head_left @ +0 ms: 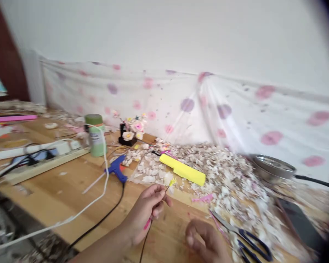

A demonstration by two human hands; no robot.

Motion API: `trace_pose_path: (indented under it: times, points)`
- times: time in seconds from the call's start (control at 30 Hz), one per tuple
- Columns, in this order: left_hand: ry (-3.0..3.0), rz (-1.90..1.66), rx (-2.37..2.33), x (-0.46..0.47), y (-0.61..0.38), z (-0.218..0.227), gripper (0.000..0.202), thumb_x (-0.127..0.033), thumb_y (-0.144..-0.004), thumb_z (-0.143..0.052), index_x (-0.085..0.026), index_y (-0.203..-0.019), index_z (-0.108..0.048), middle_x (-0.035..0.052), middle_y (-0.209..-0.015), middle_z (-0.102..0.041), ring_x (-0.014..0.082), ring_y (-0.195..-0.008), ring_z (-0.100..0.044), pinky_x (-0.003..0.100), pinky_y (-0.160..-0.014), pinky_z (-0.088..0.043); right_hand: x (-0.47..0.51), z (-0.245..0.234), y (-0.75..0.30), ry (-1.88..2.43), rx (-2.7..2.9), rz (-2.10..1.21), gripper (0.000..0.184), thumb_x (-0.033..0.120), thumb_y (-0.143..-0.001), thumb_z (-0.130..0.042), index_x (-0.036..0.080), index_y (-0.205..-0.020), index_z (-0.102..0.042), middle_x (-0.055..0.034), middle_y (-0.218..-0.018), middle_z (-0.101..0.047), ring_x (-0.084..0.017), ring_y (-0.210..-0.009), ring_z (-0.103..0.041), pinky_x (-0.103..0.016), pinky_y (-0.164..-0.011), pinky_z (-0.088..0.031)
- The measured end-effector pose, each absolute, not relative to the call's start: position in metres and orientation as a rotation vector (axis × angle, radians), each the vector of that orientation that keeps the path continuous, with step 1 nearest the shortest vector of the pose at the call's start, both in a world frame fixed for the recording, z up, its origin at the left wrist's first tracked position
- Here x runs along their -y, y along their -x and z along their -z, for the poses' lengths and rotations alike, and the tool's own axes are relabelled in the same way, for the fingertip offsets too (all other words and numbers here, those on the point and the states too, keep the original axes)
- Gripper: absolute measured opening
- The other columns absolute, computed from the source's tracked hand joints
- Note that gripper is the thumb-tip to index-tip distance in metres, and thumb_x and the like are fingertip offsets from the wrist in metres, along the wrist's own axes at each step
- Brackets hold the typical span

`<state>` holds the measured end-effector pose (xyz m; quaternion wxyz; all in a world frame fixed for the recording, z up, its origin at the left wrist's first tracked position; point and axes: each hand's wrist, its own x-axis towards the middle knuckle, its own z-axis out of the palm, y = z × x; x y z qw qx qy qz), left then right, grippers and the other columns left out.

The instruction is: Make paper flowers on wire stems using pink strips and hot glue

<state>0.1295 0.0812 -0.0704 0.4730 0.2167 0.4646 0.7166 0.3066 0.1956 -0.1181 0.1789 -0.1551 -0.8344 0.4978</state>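
Observation:
My left hand (153,204) pinches a thin dark wire stem (144,241) between thumb and fingers. Yellow stamens (172,181) top the stem, pointing up and away from me. Something bright pink (147,223) shows at the edge of the left palm. Low over the table, my right hand (207,239) has its fingers curled in; whether a small thing is in them is hidden. Beside it lie scissors (239,231) with dark blue handles, blades partly among pale petals (219,175). A folded yellow sheet (183,170) lies beyond both hands.
A blue glue gun (116,168) lies left, its black cord running towards me. A white cable crosses near a power strip (48,166) and green bottle (98,140). Behind are a small flower arrangement (133,129), a round metal hotplate (274,166) and a phone (300,223).

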Motion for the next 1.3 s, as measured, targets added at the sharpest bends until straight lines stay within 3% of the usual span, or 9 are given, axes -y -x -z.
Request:
trace_pose_path:
  times: [0.27,0.4,0.53,0.7,0.9,1.0,1.17,1.3]
  points:
    - [-0.557,-1.538,-1.134,-0.144,-0.153,0.092,0.029,-0.031,-0.066,-0.073,-0.014,-0.082,-0.055,0.0029,-0.067,-0.060,0.0028,-0.043,-0.031,0.017,-0.042,-0.013,-0.236,0.120,-0.316,0.770,1.863,-1.285,0.051,0.062,-0.082,-0.049,0.021,-0.055,-0.035,0.0047,-0.055,-0.031,-0.012,-0.055,-0.030,-0.024,-0.052,-0.026]
    - [-0.523,-1.587,-1.214,-0.144,-0.154,0.107,0.034,-0.035,-0.066,-0.075,-0.014,-0.088,-0.059,0.0002,-0.062,-0.057,0.0036,-0.043,-0.033,0.015,-0.041,-0.016,-0.247,0.129,-0.324,0.864,1.805,-1.227,0.047,0.061,-0.082,-0.050,0.020,-0.060,-0.044,0.0032,-0.058,-0.037,-0.013,-0.057,-0.034,-0.025,-0.054,-0.028]
    - [-0.498,-1.583,-1.261,-0.138,-0.156,0.115,0.037,-0.035,-0.064,-0.077,-0.013,-0.089,-0.062,0.0029,-0.062,-0.061,0.0060,-0.045,-0.041,0.015,-0.040,-0.024,-0.244,0.133,-0.323,0.858,1.778,-1.274,0.039,0.055,-0.083,-0.053,0.018,-0.072,-0.056,0.0016,-0.063,-0.047,-0.014,-0.062,-0.041,-0.025,-0.059,-0.033]
    - [-0.479,-1.517,-1.206,-0.133,-0.163,0.117,0.033,-0.031,-0.065,-0.079,-0.013,-0.087,-0.064,0.0034,-0.063,-0.063,0.0066,-0.047,-0.046,0.014,-0.042,-0.033,-0.233,0.135,-0.318,0.789,1.774,-1.391,0.029,0.045,-0.086,-0.053,0.017,-0.080,-0.057,-0.0007,-0.072,-0.055,-0.015,-0.068,-0.049,-0.025,-0.064,-0.040]
    - [-0.333,-1.528,-1.158,-0.138,-0.156,0.109,0.013,-0.014,-0.072,-0.072,-0.013,-0.083,-0.065,0.0019,-0.064,-0.060,0.0038,-0.046,-0.046,0.009,-0.040,-0.035,-0.244,0.135,-0.323,0.831,1.985,-0.984,0.027,0.035,-0.093,-0.042,0.018,-0.074,-0.054,-0.0010,-0.068,-0.055,-0.015,-0.066,-0.052,-0.024,-0.061,-0.042]
    - [-0.310,-1.533,-1.142,-0.147,-0.146,0.100,0.011,-0.005,-0.078,-0.062,-0.012,-0.086,-0.065,0.0028,-0.066,-0.059,0.0030,-0.046,-0.046,0.008,-0.040,-0.036,-0.255,0.132,-0.326,0.836,2.073,-0.821,0.025,0.029,-0.093,-0.041,0.017,-0.079,-0.058,-0.0041,-0.075,-0.059,-0.017,-0.072,-0.054,-0.027,-0.067,-0.042]
    - [-0.322,-1.521,-1.093,-0.164,-0.138,0.092,0.015,0.000,-0.081,-0.055,-0.008,-0.088,-0.065,0.0047,-0.066,-0.058,0.0033,-0.044,-0.046,0.008,-0.037,-0.035,-0.274,0.121,-0.315,0.722,2.407,-0.535,0.015,0.014,-0.086,-0.051,0.019,-0.090,-0.065,-0.0077,-0.093,-0.064,-0.022,-0.091,-0.053,-0.034,-0.084,-0.037]
    - [-0.303,-1.539,-1.079,-0.164,-0.139,0.101,0.015,0.000,-0.082,-0.052,-0.009,-0.086,-0.064,0.0038,-0.066,-0.057,0.0029,-0.044,-0.045,0.008,-0.038,-0.036,-0.286,0.121,-0.295,0.634,2.647,-0.353,0.011,0.012,-0.081,-0.057,0.018,-0.079,-0.066,-0.0080,-0.093,-0.063,-0.023,-0.095,-0.050,-0.037,-0.089,-0.033]
